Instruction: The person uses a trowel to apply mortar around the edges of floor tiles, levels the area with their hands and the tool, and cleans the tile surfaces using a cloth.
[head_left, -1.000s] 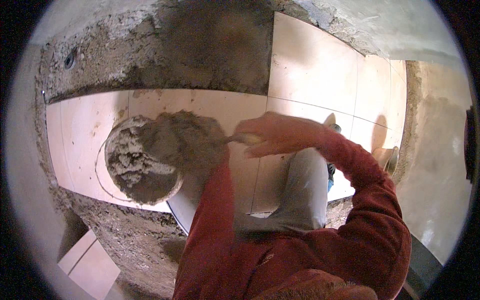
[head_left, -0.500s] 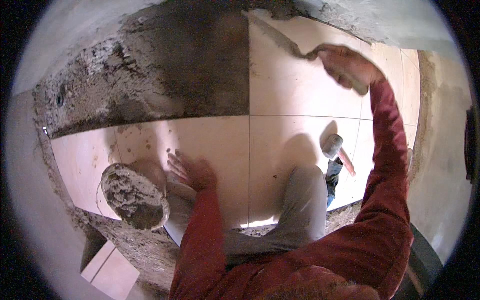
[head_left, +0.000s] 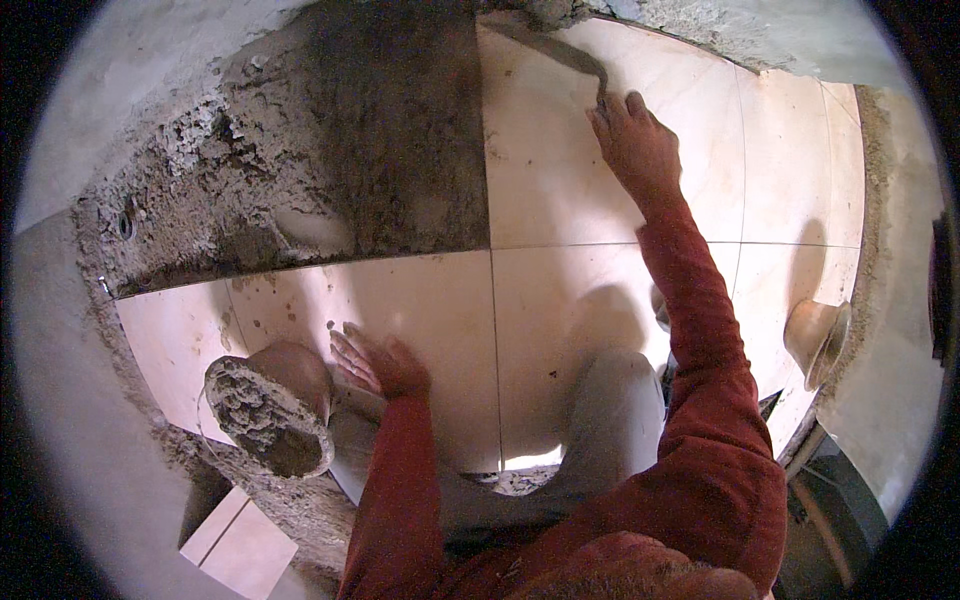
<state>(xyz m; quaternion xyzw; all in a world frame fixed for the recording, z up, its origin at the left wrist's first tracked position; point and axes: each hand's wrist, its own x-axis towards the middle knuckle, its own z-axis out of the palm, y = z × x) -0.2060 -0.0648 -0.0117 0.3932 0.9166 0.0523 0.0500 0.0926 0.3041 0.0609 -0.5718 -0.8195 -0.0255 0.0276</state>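
Note:
My right hand (head_left: 637,148) is closed around the handle of a trowel (head_left: 560,52). Its mortar-grey blade lies over the large cream floor tile (head_left: 560,190) at the far side, close to the edge of a dark mortar bed (head_left: 410,150). My left hand (head_left: 378,362) rests with fingers spread on the near cream tile (head_left: 440,300), beside a bucket (head_left: 290,365) of wet mortar. Nothing is in that hand. My right forearm hides most of the mallet.
A second, tan bucket (head_left: 803,332) stands at the right edge of the tiles. Cut tile pieces (head_left: 245,545) lean at the lower left. Rough rubble (head_left: 200,170) borders the mortar at the far left, with walls (head_left: 130,120) around.
My right hand has swung left and inward with the trowel. My forearm now covers the mallet, and the tan bucket has come into sight. My left hand has stayed nearly in place.

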